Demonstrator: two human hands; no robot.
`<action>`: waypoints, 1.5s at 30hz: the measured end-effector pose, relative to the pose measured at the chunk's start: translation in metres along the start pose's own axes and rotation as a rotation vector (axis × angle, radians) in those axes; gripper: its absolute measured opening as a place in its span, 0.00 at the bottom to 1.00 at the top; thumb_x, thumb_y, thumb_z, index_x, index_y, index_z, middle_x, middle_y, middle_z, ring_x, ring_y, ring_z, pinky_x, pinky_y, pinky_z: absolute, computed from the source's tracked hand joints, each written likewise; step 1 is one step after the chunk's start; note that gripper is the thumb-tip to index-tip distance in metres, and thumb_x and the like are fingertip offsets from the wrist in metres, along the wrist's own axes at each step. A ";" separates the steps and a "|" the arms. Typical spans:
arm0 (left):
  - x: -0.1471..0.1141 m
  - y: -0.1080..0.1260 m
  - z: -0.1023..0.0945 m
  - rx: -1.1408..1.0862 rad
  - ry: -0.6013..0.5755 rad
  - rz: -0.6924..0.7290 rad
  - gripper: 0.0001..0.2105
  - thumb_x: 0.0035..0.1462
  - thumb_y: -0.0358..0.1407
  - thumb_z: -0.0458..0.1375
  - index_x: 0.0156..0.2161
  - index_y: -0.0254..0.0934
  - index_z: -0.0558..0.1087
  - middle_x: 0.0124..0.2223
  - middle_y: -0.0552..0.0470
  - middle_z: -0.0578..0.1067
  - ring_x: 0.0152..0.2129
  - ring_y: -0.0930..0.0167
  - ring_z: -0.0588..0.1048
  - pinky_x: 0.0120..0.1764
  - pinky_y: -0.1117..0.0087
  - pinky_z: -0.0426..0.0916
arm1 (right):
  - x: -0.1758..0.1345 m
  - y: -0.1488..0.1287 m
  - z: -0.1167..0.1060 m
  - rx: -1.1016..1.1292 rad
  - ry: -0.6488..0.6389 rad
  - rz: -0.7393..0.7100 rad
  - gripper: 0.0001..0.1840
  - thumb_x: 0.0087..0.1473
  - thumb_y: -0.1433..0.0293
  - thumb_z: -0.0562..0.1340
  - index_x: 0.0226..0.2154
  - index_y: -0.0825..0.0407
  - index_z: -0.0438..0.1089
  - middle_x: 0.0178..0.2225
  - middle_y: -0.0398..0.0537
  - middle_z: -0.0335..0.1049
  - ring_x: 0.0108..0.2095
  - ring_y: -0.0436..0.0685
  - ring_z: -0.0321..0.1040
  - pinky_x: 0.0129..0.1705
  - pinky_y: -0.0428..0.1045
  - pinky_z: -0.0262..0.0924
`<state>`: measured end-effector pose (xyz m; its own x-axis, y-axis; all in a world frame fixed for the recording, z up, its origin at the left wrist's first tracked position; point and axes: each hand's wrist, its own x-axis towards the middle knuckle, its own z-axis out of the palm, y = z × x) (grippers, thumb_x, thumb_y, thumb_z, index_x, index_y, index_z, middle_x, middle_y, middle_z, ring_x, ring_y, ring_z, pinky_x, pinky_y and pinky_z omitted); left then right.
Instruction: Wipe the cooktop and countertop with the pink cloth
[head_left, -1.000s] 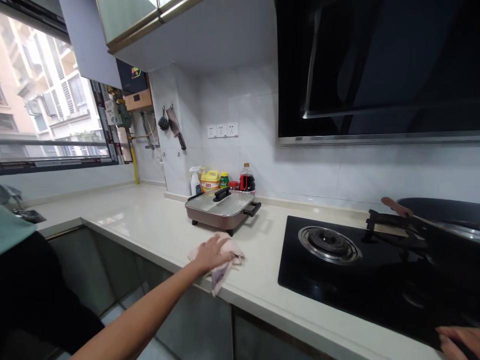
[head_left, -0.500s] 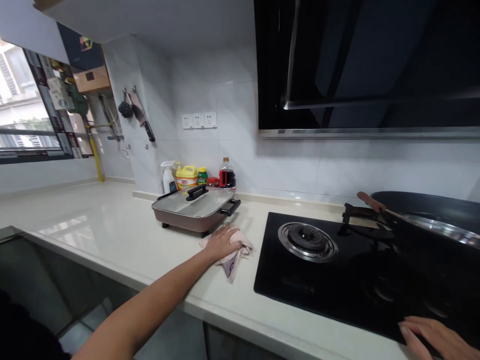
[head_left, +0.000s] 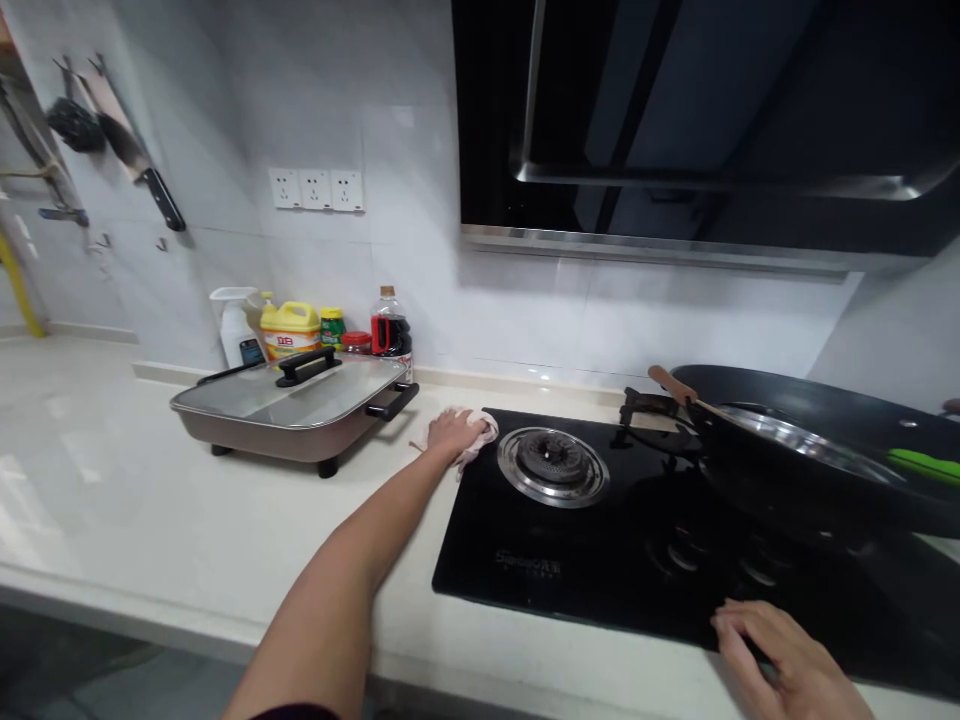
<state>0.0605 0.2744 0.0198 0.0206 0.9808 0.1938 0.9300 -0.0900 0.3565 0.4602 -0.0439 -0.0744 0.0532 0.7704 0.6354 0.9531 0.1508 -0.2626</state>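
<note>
1. Far left, on wall hooks: a black scrubber (head_left: 75, 124) and a cleaver (head_left: 129, 150), well apart from your hands.
2. Along the wall: spray bottle (head_left: 240, 328), yellow jug (head_left: 290, 329), green jar (head_left: 332, 327), red-lidded jar (head_left: 356, 342), dark-liquid bottle (head_left: 391, 325). The pan partly hides their lower parts.
3. Lidded electric pan (head_left: 289, 405) stands on the counter (head_left: 112, 510), boxing in your left side. Its black side handle juts toward your forearm.
4. Your left hand (head_left: 452, 433) grips the bunched cloth (head_left: 487, 428), which lies at the cooktop's back-left corner, part on counter, part on glass.
5. Just right of the cloth: the raised burner (head_left: 553, 467), an obstacle on the cooktop (head_left: 600, 550). Range hood (head_left: 697, 120) hangs above.
6. Your right hand (head_left: 784, 655) is half-curled at the cooktop's front edge, near the knobs (head_left: 682, 555); can't tell if its grip is closed.
7. Wok (head_left: 810, 500) blocks the cooktop's right side, wooden handle (head_left: 673, 385) sticking up leftward.
</note>
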 end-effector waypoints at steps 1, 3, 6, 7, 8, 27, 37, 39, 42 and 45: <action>-0.003 0.008 0.002 -0.013 -0.002 0.013 0.32 0.63 0.57 0.48 0.67 0.47 0.67 0.72 0.44 0.65 0.67 0.53 0.62 0.65 0.52 0.57 | 0.000 -0.001 0.000 -0.002 -0.009 -0.003 0.19 0.64 0.52 0.56 0.34 0.43 0.79 0.43 0.47 0.81 0.46 0.63 0.78 0.45 0.55 0.72; -0.013 0.020 0.004 -0.038 -0.005 0.036 0.33 0.61 0.57 0.51 0.68 0.48 0.66 0.71 0.45 0.67 0.66 0.53 0.64 0.63 0.54 0.58 | 0.001 -0.003 -0.001 -0.001 -0.027 -0.006 0.19 0.65 0.54 0.56 0.34 0.44 0.78 0.43 0.47 0.80 0.46 0.62 0.77 0.47 0.55 0.70; -0.038 0.024 0.000 -0.063 -0.015 0.069 0.32 0.61 0.56 0.52 0.68 0.49 0.67 0.70 0.46 0.68 0.65 0.54 0.66 0.63 0.55 0.59 | 0.003 -0.008 -0.002 0.019 -0.028 0.002 0.18 0.65 0.55 0.55 0.33 0.44 0.76 0.42 0.49 0.80 0.46 0.63 0.76 0.49 0.56 0.68; -0.048 0.023 -0.002 -0.067 -0.018 0.076 0.32 0.60 0.55 0.53 0.67 0.49 0.67 0.70 0.46 0.68 0.65 0.54 0.66 0.63 0.55 0.59 | 0.004 -0.011 -0.003 0.029 -0.025 0.005 0.18 0.65 0.56 0.55 0.33 0.45 0.76 0.42 0.49 0.79 0.45 0.63 0.76 0.49 0.57 0.67; -0.059 0.021 -0.004 -0.069 -0.019 0.080 0.32 0.60 0.55 0.53 0.67 0.50 0.67 0.70 0.47 0.67 0.65 0.54 0.66 0.63 0.55 0.60 | 0.004 -0.013 -0.004 0.039 -0.023 0.010 0.18 0.65 0.56 0.54 0.33 0.45 0.75 0.42 0.49 0.79 0.45 0.63 0.75 0.49 0.57 0.67; -0.288 0.003 -0.046 -0.010 -0.038 0.107 0.35 0.59 0.54 0.57 0.69 0.48 0.65 0.73 0.45 0.63 0.69 0.53 0.61 0.68 0.51 0.54 | 0.009 -0.031 -0.010 -0.089 -0.074 -0.007 0.18 0.64 0.61 0.50 0.32 0.47 0.71 0.38 0.51 0.74 0.44 0.62 0.71 0.44 0.56 0.58; -0.361 -0.002 -0.014 0.021 0.183 0.393 0.37 0.49 0.49 0.68 0.65 0.49 0.70 0.69 0.40 0.65 0.64 0.48 0.64 0.63 0.45 0.58 | 0.012 -0.038 -0.009 -0.136 -0.065 0.038 0.18 0.63 0.63 0.51 0.35 0.50 0.74 0.43 0.54 0.74 0.46 0.63 0.69 0.47 0.56 0.59; -0.369 0.007 0.004 0.013 0.264 0.506 0.38 0.46 0.50 0.71 0.64 0.49 0.72 0.68 0.38 0.65 0.62 0.45 0.64 0.62 0.42 0.58 | 0.013 -0.037 -0.007 -0.169 -0.063 0.066 0.19 0.63 0.61 0.51 0.41 0.51 0.76 0.48 0.56 0.74 0.49 0.65 0.68 0.49 0.58 0.59; -0.371 0.042 0.038 -0.005 0.387 0.642 0.37 0.45 0.52 0.72 0.61 0.49 0.73 0.65 0.38 0.68 0.57 0.47 0.68 0.56 0.44 0.62 | 0.014 -0.031 -0.003 -0.173 -0.092 0.079 0.23 0.63 0.58 0.51 0.45 0.51 0.76 0.52 0.57 0.73 0.52 0.67 0.68 0.52 0.60 0.60; -0.365 0.090 0.072 0.009 0.456 0.806 0.32 0.52 0.55 0.66 0.61 0.50 0.72 0.62 0.37 0.71 0.53 0.50 0.71 0.50 0.48 0.65 | 0.014 -0.023 0.003 -0.155 -0.113 0.083 0.24 0.63 0.57 0.50 0.46 0.51 0.76 0.51 0.56 0.74 0.52 0.67 0.69 0.54 0.61 0.60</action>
<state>0.1633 -0.0796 -0.0848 0.5173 0.4593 0.7221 0.7004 -0.7121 -0.0488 0.4383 -0.0351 -0.0615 0.1077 0.8421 0.5285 0.9817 -0.0062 -0.1902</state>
